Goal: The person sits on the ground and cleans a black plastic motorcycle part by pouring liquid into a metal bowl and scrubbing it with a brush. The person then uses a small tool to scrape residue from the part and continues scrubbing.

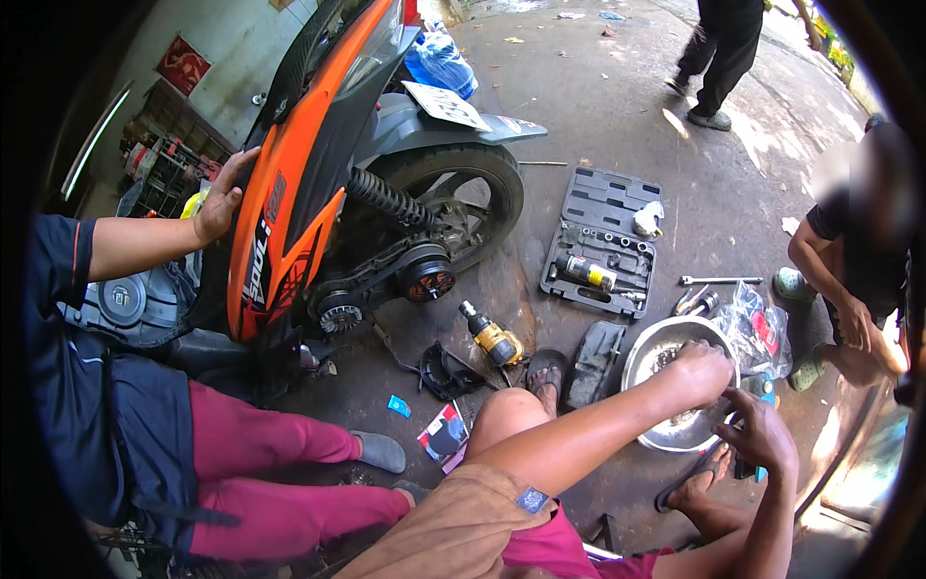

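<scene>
Metal bowl on the concrete floor, round and silvery, with dark greasy small parts heaped in its middle — what they are exactly is too small to tell. Left hand is down inside it, fingers curled and closed over those parts, knuckles up. Right hand hovers at the bowl's near rim, fingers bent loosely, thumb out, touching a dark tool with a blue end; whether it really grips it is hard to tell. Beyond the bowl lies an open socket set case, sockets lined up in its tray, a yellow-banded cylinder lying across them, a white rag on its lid. A yellow cordless driver lies just left of a sandalled foot. Further left stands an orange scooter, side cover off, another person's hand flat on its panel.
</scene>
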A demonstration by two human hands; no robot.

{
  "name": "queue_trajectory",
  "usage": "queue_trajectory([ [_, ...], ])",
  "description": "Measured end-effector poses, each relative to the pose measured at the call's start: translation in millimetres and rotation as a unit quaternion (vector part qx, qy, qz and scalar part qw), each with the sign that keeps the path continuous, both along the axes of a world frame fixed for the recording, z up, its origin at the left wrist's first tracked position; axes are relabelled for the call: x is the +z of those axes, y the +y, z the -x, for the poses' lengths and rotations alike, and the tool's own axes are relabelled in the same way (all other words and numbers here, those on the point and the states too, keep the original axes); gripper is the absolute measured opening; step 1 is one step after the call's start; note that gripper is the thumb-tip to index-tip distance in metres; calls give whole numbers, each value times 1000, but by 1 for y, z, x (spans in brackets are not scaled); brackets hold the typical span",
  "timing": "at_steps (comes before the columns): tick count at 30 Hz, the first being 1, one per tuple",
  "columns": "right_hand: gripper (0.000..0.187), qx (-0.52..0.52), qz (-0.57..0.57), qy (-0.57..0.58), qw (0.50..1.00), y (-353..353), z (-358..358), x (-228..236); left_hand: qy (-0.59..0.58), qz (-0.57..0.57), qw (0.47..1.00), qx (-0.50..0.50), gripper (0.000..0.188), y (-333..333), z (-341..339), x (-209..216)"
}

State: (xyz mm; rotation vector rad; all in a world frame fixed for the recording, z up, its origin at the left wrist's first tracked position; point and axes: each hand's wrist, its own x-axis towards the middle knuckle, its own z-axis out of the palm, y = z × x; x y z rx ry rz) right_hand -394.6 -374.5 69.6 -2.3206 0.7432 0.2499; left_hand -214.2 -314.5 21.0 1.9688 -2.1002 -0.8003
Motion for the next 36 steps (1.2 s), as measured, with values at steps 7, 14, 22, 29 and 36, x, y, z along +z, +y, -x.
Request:
queue_trajectory([
  [7, 54, -8, -23, 25, 999, -3, -3, 3, 6, -10, 1000, -12, 41, -9, 6, -4],
  [14, 53, -19, -36, 30, 999, -2, 8, 2, 8, -31, 999, -23, 44, -14, 13, 5],
  [22, 58, -27, -45, 46, 998, -5, 14, 1, 30, -31, 999, -23, 45, -20, 20, -4],
  [29, 58, 0, 9, 42, 999, -10, 29, -16, 14, -51, 997, -53, 65, -19, 12, 18],
  [36, 52, -6, 16, 11, 1000, -6, 30, -17, -3, -73, 996, -56, 65, -16, 7, 36],
])
